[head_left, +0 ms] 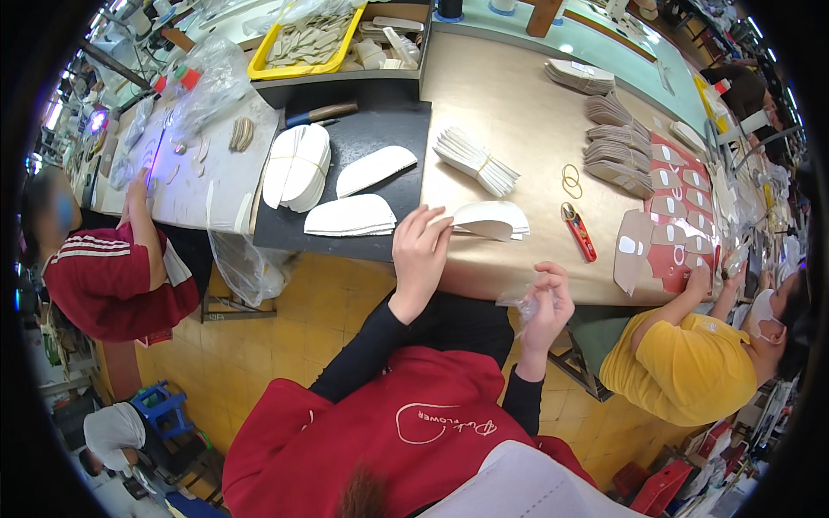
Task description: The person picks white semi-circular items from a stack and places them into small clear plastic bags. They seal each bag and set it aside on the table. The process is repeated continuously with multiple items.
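My left hand (pixel 420 259) pinches the left end of a white half-oval piece (pixel 492 216), and that piece bends up from the small stack beneath it at the table's front edge. Off the edge to the right, my right hand (pixel 546 315) is curled round a crumpled bit of clear plastic (pixel 521 302). On the black mat left of my hands lie a stack of similar white pieces (pixel 350 216), a smaller white pile (pixel 376 170) and a banded white bundle (pixel 297 168). Beyond my left hand rests another banded bundle (pixel 476 161), its pieces fanned.
Rubber bands (pixel 571 181) and a red cutter (pixel 579 231) lie to the right. Several banded beige stacks (pixel 617 142) stand farther off. A yellow tray (pixel 259 67) of beige pieces sits at the back. Co-workers sit at both sides: a yellow sleeve (pixel 682 363), a maroon sleeve (pixel 104 259).
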`<state>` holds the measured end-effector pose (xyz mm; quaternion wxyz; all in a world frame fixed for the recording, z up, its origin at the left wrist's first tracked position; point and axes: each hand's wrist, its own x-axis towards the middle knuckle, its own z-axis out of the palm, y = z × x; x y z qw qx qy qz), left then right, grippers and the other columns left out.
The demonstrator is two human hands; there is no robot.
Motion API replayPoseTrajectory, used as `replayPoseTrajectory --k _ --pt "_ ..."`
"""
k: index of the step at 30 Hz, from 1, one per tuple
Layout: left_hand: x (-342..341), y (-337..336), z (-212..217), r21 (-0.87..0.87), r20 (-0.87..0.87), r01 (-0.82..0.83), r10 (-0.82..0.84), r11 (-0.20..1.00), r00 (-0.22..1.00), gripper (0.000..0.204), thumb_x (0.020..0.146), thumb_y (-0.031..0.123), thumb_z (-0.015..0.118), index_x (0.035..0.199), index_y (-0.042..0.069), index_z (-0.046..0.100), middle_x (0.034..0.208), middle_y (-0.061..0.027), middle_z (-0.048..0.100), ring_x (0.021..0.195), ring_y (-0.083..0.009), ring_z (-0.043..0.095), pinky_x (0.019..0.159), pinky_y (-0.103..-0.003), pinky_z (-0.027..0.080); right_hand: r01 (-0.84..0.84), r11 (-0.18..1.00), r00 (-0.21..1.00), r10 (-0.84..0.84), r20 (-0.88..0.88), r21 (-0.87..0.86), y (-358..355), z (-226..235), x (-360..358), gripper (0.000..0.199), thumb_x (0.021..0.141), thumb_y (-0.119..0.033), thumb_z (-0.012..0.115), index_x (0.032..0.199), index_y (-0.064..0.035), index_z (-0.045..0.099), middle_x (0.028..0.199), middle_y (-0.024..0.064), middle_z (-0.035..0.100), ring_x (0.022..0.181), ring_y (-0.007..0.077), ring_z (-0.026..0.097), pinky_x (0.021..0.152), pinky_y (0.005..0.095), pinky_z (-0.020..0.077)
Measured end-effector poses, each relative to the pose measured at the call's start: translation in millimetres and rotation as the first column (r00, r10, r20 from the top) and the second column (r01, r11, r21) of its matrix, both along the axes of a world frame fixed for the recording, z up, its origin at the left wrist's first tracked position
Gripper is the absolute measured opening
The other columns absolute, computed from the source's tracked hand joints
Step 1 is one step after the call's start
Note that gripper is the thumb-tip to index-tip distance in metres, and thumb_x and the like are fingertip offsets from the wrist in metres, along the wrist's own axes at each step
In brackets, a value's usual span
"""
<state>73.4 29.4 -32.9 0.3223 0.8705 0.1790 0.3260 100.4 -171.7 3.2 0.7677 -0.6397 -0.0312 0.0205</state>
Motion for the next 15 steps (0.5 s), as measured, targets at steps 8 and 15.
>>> replayPoseTrajectory --k 8,15 --pt "-34 -18 47 -0.912 0.107 0.165 -0.170 0.377 0.980 0.024 0.097 0.012 0.065 0.112 -0.005 0.071 0.099 -0.0099 0.075 0.096 -0.0101 0.067 0.086 -0.024 0.050 -0.005 0.871 0.832 0.276 0.482 -0.490 58 15 -7 0.017 0.081 0.002 0.073 0.099 0.0005 0.072 0.093 0.0119 0.067 0.079 0.0223 0.069 0.068 0.0311 0.0543" --pt "-50 -26 62 -0.889 0.132 0.242 -0.289 0.388 0.948 0.045 0.109 0.029 0.042 0.128 -0.007 0.061 0.123 -0.0160 0.067 0.116 -0.0179 0.062 0.105 -0.029 0.043 0.122 0.821 0.738 0.301 0.605 -0.558 61 22 -2 0.020 0.077 0.005 0.076 0.096 -0.0001 0.073 0.088 0.0115 0.068 0.073 0.0258 0.068 0.062 0.0331 0.0540"
